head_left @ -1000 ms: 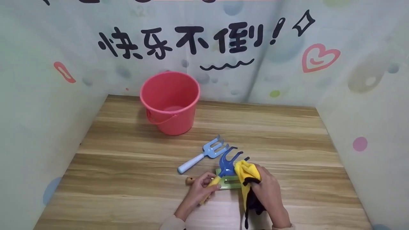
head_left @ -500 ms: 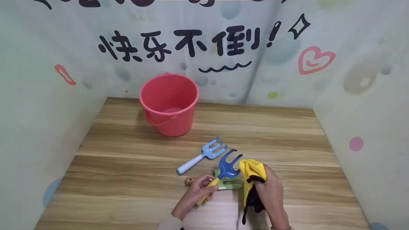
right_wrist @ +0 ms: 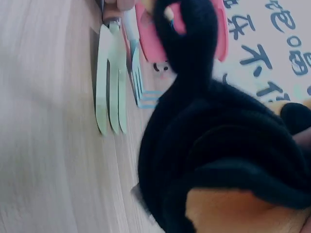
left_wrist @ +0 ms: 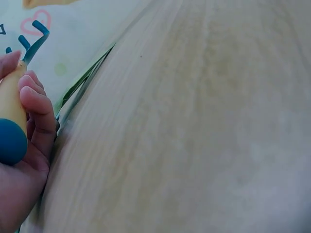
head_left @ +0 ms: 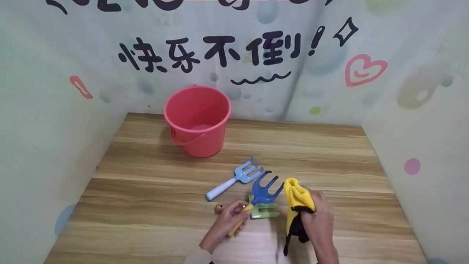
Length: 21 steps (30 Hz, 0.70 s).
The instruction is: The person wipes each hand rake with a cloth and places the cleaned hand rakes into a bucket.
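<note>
My left hand (head_left: 225,223) grips a hand rake by its yellow handle, the dark blue head (head_left: 263,193) raised with its tines pointing up and right. In the left wrist view, the fingers curl round that handle (left_wrist: 10,92), which has a blue end. My right hand (head_left: 321,219) holds a bunched yellow and black cloth (head_left: 298,196), just right of the rake's tines. Black folds of the cloth (right_wrist: 194,131) fill much of the right wrist view. Beneath the rake lies a green hand fork (head_left: 266,212), its wooden handle partly hidden by my left hand.
A light blue hand rake (head_left: 242,175) with a pale handle lies just behind the dark blue one. Farther back on the wooden table (head_left: 154,172) stands a pink bucket (head_left: 201,145), upright. Printed curtains (head_left: 146,88) enclose the table at the back and sides.
My right hand has drawn the cloth to the right, away from the rake head, uncovering more of the green fork. The left hand stays nearly in place, still gripping the rake. The view shifts slightly.
</note>
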Each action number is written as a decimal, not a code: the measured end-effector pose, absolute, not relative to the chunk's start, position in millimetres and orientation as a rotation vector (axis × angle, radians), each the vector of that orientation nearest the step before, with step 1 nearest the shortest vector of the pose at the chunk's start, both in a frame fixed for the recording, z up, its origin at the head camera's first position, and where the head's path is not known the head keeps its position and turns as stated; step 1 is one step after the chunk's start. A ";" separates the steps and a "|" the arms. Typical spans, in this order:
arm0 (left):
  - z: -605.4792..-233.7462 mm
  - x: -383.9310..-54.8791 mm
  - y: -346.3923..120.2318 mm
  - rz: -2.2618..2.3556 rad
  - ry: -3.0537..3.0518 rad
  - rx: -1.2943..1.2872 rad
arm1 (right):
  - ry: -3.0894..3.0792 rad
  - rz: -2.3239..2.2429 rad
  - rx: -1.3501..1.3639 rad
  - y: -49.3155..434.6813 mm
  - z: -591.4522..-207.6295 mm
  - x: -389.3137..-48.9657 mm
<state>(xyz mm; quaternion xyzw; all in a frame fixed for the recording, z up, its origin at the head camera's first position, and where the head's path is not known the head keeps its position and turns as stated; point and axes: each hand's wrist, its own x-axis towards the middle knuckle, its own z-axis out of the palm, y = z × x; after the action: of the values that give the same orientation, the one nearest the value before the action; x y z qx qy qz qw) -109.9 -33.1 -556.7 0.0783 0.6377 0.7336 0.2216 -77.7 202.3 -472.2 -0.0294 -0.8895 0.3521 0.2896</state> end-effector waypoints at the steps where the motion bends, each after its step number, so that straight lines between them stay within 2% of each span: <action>1: -558.0 -110.0 -33.0 2.034 1.760 0.224 | -2.404 0.933 -0.038 199.4 -473.4 -77.7; 10: -560.2 -109.4 -35.5 2.015 1.814 0.252 | -2.592 0.871 0.223 166.1 -485.4 -77.4; 16: -557.1 -110.3 -33.2 2.024 1.783 0.324 | -2.673 0.840 0.125 160.5 -485.0 -80.2; 21: -558.9 -109.4 -31.2 2.009 1.765 0.277 | -2.658 0.822 0.032 161.1 -489.2 -81.6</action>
<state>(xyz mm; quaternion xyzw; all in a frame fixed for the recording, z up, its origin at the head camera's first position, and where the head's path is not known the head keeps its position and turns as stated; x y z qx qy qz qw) -109.4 -31.2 -558.9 0.1004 0.6396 0.7283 0.2246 -81.6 161.1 -489.2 0.0114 -0.9399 0.2908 0.1787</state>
